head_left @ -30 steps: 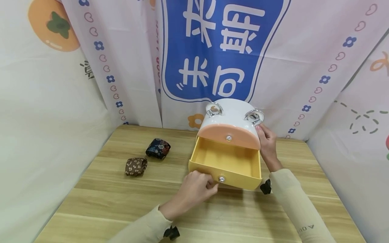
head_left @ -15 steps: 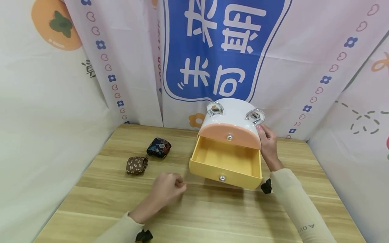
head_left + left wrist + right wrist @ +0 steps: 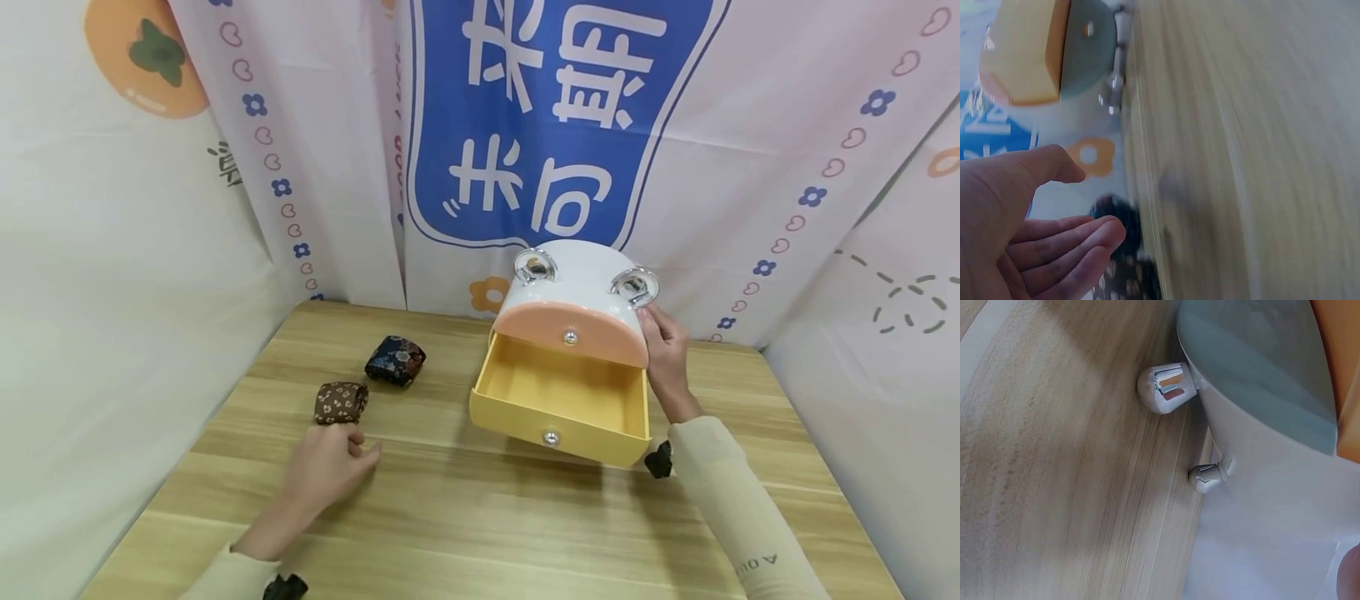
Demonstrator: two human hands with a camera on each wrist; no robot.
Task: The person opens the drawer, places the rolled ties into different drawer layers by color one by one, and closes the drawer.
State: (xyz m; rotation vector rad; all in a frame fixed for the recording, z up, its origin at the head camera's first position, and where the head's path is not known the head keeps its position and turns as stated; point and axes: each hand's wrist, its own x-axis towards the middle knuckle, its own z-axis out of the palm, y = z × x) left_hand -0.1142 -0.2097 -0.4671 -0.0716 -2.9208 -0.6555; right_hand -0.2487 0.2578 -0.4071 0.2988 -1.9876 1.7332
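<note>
A white drawer box [image 3: 577,275] with silver ring eyes stands at the back of the table on silver feet [image 3: 1169,387]. Its yellow lower drawer [image 3: 558,425] is pulled out and bare inside; the peach upper drawer [image 3: 573,329] is closed. My right hand [image 3: 666,354] holds the box's right side, thumb below the ring; its other fingers are mostly hidden. My left hand [image 3: 326,462] is just in front of a rolled brown floral cloth [image 3: 341,402], thumb apart from relaxed fingers; contact cannot be told. Behind lies a rolled navy floral cloth [image 3: 395,360].
The wooden table [image 3: 480,533] runs back to a printed curtain [image 3: 720,167] right behind the box. Pale cloth walls [image 3: 135,275] close in the left and right sides.
My left hand has left the yellow drawer's front and moved left across the table to the brown roll. The right hand stays on the box; the drawer stays out.
</note>
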